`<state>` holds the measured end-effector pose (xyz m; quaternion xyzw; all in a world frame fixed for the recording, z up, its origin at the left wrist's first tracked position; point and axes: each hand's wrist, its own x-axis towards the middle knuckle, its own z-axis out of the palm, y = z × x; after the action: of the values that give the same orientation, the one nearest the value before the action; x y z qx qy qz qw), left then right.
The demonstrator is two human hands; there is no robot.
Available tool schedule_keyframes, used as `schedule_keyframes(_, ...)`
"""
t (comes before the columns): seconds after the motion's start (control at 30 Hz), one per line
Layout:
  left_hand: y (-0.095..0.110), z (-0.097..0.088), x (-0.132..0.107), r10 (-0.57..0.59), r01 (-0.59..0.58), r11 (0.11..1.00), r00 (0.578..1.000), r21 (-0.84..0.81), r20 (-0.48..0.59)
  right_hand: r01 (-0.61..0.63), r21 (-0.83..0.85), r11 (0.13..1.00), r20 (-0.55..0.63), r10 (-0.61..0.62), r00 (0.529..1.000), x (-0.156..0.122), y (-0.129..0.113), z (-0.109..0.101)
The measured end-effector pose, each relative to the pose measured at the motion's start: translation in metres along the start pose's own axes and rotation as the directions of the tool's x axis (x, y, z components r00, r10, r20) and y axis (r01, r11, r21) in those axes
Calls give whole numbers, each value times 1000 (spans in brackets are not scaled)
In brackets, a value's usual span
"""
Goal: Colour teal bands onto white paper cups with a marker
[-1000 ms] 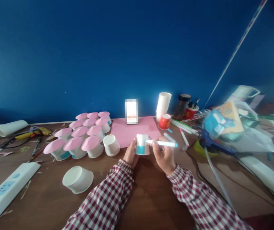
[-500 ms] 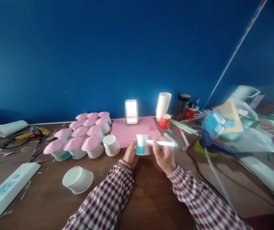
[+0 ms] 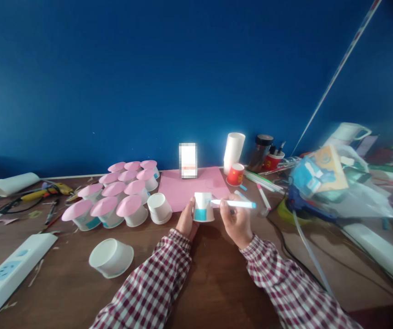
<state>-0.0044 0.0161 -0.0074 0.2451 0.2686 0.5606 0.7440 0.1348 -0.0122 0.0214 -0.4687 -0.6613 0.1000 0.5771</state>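
Note:
My left hand (image 3: 186, 220) grips an upside-down white paper cup (image 3: 203, 201) by its left side, a little above the brown table. A solid blue rectangle and some thin blue lines show on the cup's side. Pinched in my right hand (image 3: 237, 223) is a white marker pen (image 3: 235, 204) with a blue end, its tip pointing left at the cup's upper right side. Whether the tip touches the cup I cannot tell. Left of the hands stand a plain upturned paper cup (image 3: 159, 208) and several cups with pink paper cone tops (image 3: 131, 205).
Pink paper (image 3: 175, 187) lies behind the cup. A red paper cup (image 3: 235, 174), stacked white cups (image 3: 234, 151) and several markers (image 3: 265, 196) are behind my right hand. Nearer left are another white cup (image 3: 111, 258) and a power strip (image 3: 14, 278). A plastic bag (image 3: 354, 183) sits right.
The marker's tip has shifted slightly right, and a small gap now seems to show beside the cup. My left hand holds the cup almost as before.

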Motion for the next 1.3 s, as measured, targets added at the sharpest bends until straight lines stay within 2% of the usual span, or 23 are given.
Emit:
schedule_keyframes(0.23, -2, -2, 0, 8, -8, 1000, 1000, 26, 20, -29, 50, 998, -54, 31, 998, -1, 5, 2)
schedule_keyframes(0.77, -3, -4, 1, 17, -20, 998, 998, 63, 53, -27, 67, 997, -11, 28, 1000, -2, 2, 2)
schedule_keyframes(1.3, -2, -2, 0, 1, -1, 999, 1000, 43, 21, -57, 48, 997, 26, 56, 998, -3, 4, 3)
